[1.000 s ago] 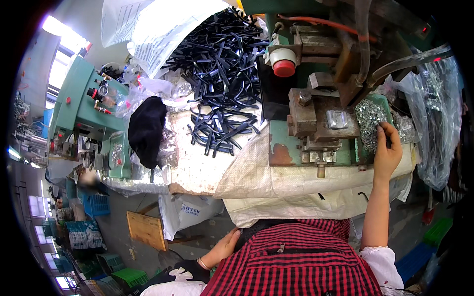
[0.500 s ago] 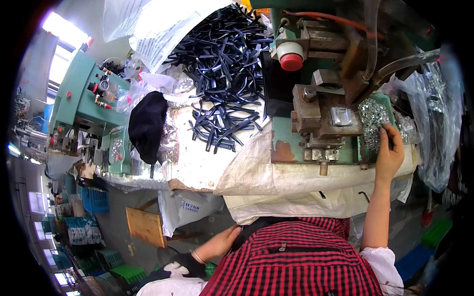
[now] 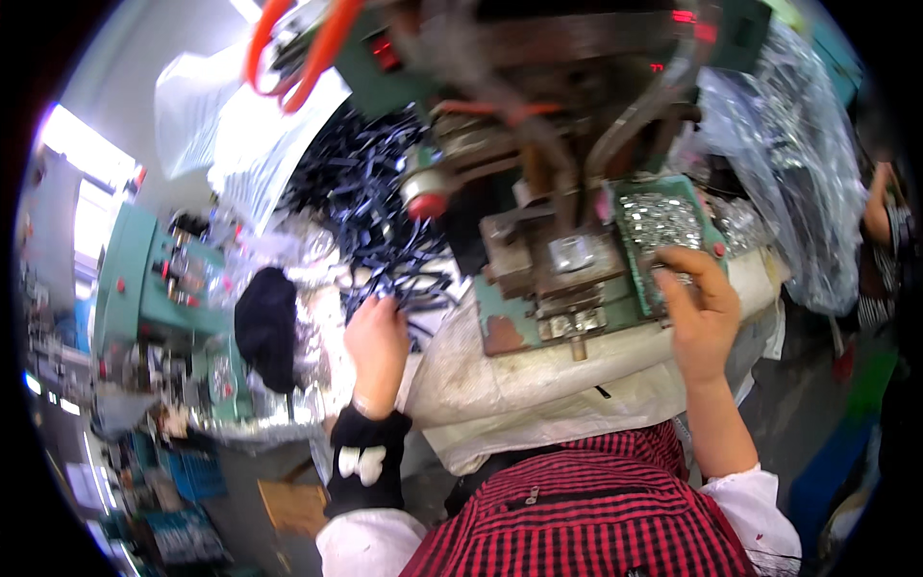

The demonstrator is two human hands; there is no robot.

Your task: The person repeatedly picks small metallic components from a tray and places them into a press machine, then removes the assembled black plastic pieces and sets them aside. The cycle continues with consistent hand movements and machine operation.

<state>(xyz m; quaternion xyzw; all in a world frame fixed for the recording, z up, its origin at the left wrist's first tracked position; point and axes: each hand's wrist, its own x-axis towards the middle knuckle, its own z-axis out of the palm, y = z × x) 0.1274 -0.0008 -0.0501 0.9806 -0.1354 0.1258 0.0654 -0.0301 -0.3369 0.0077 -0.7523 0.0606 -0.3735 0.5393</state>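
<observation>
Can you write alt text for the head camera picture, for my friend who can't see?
A person's bare left hand is at a pile of glossy black thin strips, and the right hand over a green rectangular tray of small silvery pieces. Between them stands a green and brown metal machine.

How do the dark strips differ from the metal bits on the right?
Colour: the dark strips are blue-black; the metal bits are silvery.
Shape: the strips are long and thin; the bits are far smaller.
Place: the strips lie in an open heap near the left hand; the bits sit in a green tray by the right hand.
Both are loose and jumbled.
</observation>
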